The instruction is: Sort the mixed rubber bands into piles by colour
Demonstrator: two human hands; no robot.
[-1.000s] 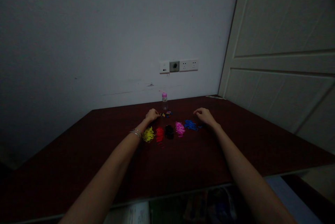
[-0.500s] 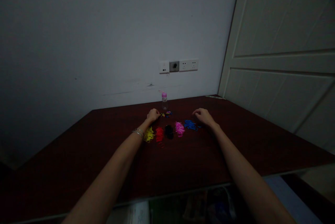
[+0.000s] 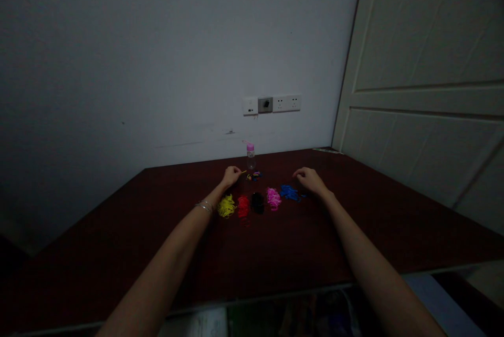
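My left hand [image 3: 231,175] is closed in a pinch on a thin yellow band [image 3: 244,171], whose end sticks out to the right of the fingertips. Just beyond it lies a small mixed-colour heap of bands [image 3: 255,175], in front of a clear bottle with a pink cap [image 3: 251,157]. On the right, my right hand [image 3: 310,178] rests with curled fingers behind the blue pile [image 3: 290,192]; whether it holds anything is too small to tell. A row of loose stringy piles continues leftward: pink [image 3: 273,198], black [image 3: 257,203], red [image 3: 243,207] and yellow [image 3: 226,206].
The dark red tabletop [image 3: 275,253] meets a pale wall [image 3: 189,64] carrying sockets [image 3: 286,103]. A white panelled door [image 3: 417,132] borders the right side. Under the table's front edge, a shelf holds dim items, among them a white object [image 3: 200,322].
My left hand has drawn slightly back from the mixed heap, and a yellow band now shows at its fingertips. My right hand keeps its pose. The whole view has shifted slightly.
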